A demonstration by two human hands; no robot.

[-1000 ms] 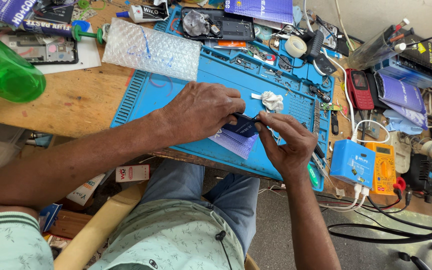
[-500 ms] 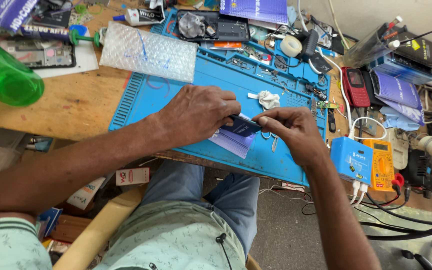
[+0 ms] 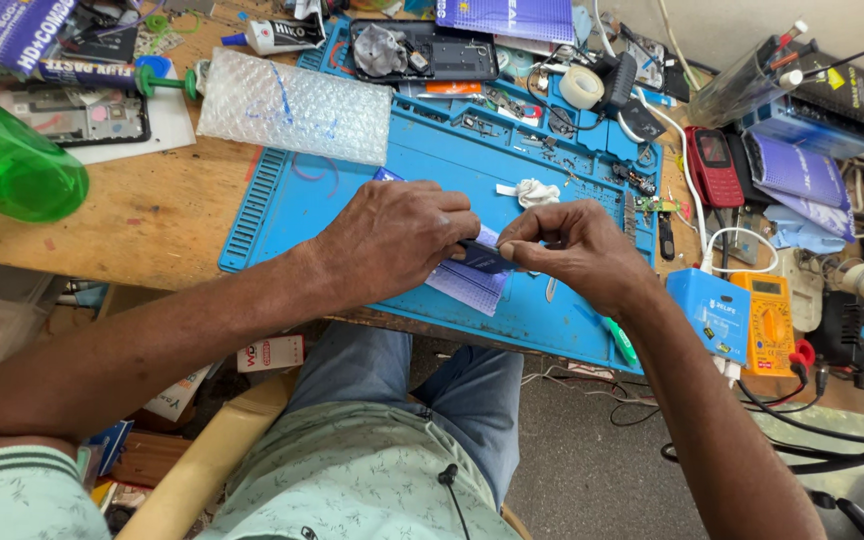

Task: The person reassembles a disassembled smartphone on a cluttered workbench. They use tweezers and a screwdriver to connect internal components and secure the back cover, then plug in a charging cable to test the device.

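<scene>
Phone (image 3: 485,257), dark, lies on the blue mat (image 3: 352,190); left hand (image 3: 397,240) at nine o'clock presses it flat, right hand (image 3: 572,245) at three o'clock pinches its edge.

Matt blue rubbery mat (image 3: 352,190) on rough wooden bench (image 3: 152,215).

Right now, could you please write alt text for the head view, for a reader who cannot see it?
Two hands, the left hand and the right hand, together hold a small dark flat part over a blue work mat on a cluttered wooden bench. A bubble wrap piece and a green bottle lie nearby.
</scene>
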